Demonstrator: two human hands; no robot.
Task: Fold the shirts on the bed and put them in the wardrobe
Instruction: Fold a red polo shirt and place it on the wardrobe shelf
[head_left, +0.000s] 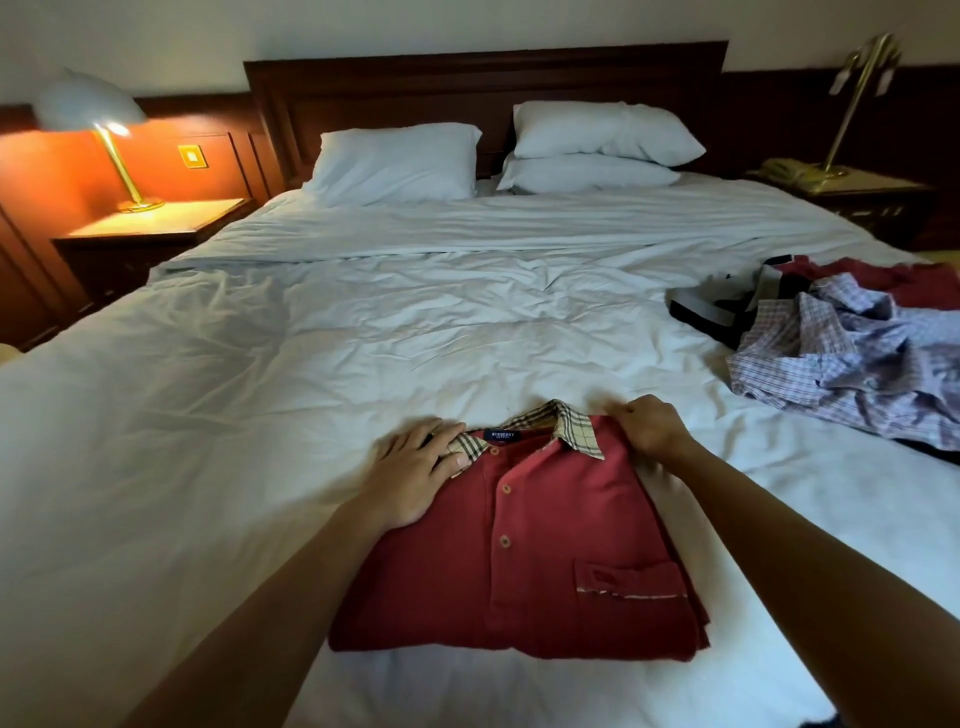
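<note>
A red polo shirt (540, 561) with a checked collar lies folded into a rectangle, buttons up, at the near edge of the white bed (363, 332). My left hand (415, 473) rests flat on its left shoulder, fingers straight and touching the collar. At the right shoulder, my right hand (649, 426) grips the shirt's top corner with curled fingers. A heap of unfolded shirts (852, 364), a blue checked one on top and a red one behind it, lies at the bed's right side.
Three white pillows (400, 161) lean on the dark wooden headboard. A lit lamp (98, 119) stands on the left nightstand; a brass lamp and a telephone (789, 171) are on the right one. No wardrobe is in view.
</note>
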